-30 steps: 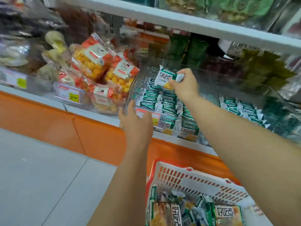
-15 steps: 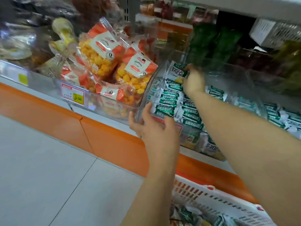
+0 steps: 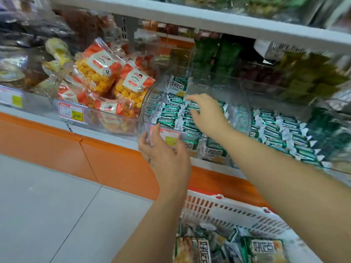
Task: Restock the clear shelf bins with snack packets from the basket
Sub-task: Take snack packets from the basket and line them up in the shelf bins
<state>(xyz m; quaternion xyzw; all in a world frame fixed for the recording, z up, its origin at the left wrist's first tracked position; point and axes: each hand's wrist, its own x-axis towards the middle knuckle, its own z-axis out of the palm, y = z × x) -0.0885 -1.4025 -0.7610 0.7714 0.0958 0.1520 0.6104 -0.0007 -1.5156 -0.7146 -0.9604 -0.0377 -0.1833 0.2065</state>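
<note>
A clear shelf bin (image 3: 145,103) holds rows of green-and-white snack packets (image 3: 171,112). One such packet (image 3: 178,86) stands upright at the bin's back left. My right hand (image 3: 207,114) reaches into the bin with fingers spread over the packets and nothing gripped. My left hand (image 3: 163,150) is open against the bin's front wall, its thumb over the price label. The white basket (image 3: 228,211) with red trim sits below my arms, with more green packets (image 3: 264,247) inside.
Orange bags of yellow snacks (image 3: 98,73) fill the bin to the left. A second bin of green packets (image 3: 284,128) stands to the right. A white upper shelf board (image 3: 190,18) hangs above. Below are the orange shelf base (image 3: 114,158) and grey floor (image 3: 47,205).
My right hand let go of the packet at the bin's back and drew back over the rows. My left hand loosened from the bin's front edge.
</note>
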